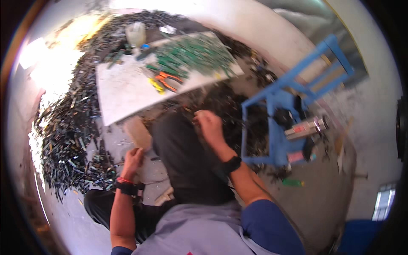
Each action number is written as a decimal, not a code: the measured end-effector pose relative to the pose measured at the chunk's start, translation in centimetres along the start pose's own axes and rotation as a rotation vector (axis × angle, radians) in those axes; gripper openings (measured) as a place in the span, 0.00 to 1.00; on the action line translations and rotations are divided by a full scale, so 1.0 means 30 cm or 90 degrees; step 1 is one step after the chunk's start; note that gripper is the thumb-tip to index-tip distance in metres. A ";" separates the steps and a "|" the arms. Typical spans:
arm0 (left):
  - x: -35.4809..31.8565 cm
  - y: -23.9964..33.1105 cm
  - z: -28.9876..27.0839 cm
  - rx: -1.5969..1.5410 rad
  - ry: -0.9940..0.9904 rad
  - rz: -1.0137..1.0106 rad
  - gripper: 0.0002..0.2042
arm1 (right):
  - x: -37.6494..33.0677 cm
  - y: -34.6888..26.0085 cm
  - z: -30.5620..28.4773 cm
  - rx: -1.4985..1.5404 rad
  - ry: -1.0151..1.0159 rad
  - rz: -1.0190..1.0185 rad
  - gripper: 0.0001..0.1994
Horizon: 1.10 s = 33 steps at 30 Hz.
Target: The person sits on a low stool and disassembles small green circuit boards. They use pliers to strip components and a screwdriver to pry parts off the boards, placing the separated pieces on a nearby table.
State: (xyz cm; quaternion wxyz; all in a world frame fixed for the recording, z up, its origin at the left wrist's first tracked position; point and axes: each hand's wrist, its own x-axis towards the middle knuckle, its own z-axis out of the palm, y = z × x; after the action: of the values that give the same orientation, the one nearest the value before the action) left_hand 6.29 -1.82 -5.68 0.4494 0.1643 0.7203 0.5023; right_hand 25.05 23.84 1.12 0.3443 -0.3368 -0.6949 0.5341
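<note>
My left hand [133, 162] is beside my bent knee, its fingers curled together at the lower edge of a light brown flat block [138, 133]. Whether it grips the block or something small is hidden. On the other side of the knee, my right hand [209, 126] has its fingers drawn together in a pinch, and what lies in them is too small to make out. A white board [123, 91] lies ahead, bearing a heap of green strips [191, 53], orange-handled pliers [168, 80] and a yellow-handled tool [156, 86].
Dark scrap pieces [68, 144] are heaped along the left and behind the board, with more dark scraps [225, 104] near my right hand. A blue frame stool [276, 140] at the right carries a metal flask [307, 128]. A pale container [136, 35] stands at the board's back edge.
</note>
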 end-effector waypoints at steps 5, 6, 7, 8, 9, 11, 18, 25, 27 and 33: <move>0.003 -0.082 0.061 0.040 -0.045 -0.010 0.17 | -0.349 0.103 -0.215 -0.101 -0.167 0.114 0.13; 0.005 -0.077 0.074 0.056 -0.041 -0.006 0.17 | -0.401 0.119 -0.252 -0.125 -0.197 0.134 0.13; 0.006 -0.074 0.085 0.071 -0.036 -0.002 0.17 | -0.450 0.131 -0.291 -0.179 -0.189 0.173 0.13; 0.011 -0.098 0.094 0.096 -0.045 0.012 0.16 | -0.506 0.125 -0.338 -0.235 -0.179 0.216 0.13; 0.023 -0.136 0.096 0.121 -0.052 0.026 0.16 | -0.574 0.152 -0.389 -0.291 -0.122 0.189 0.12; 0.022 -0.140 0.117 0.140 -0.061 0.002 0.11 | -0.696 0.206 -0.508 -0.390 0.033 0.156 0.11; 0.193 -0.434 0.029 0.425 -0.082 0.327 0.12 | -0.774 0.272 -1.015 -0.487 0.529 0.123 0.12; 0.066 -0.219 0.124 0.139 -0.076 -0.030 0.06 | -0.662 0.181 -1.389 -0.599 0.848 0.206 0.21; 0.018 -0.192 0.130 0.127 -0.046 -0.011 0.08 | -0.610 0.131 -1.452 -0.616 0.849 0.255 0.23; -0.006 -0.216 0.124 0.139 -0.013 -0.039 0.09 | -0.524 0.047 -1.548 -0.481 0.571 0.394 0.37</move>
State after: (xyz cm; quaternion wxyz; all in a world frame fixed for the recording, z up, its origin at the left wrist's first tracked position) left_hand 10.80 -2.67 -11.58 0.4515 0.1950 0.7706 0.4054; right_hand 72.54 34.68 6.83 0.2894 -0.8082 -0.4945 0.1360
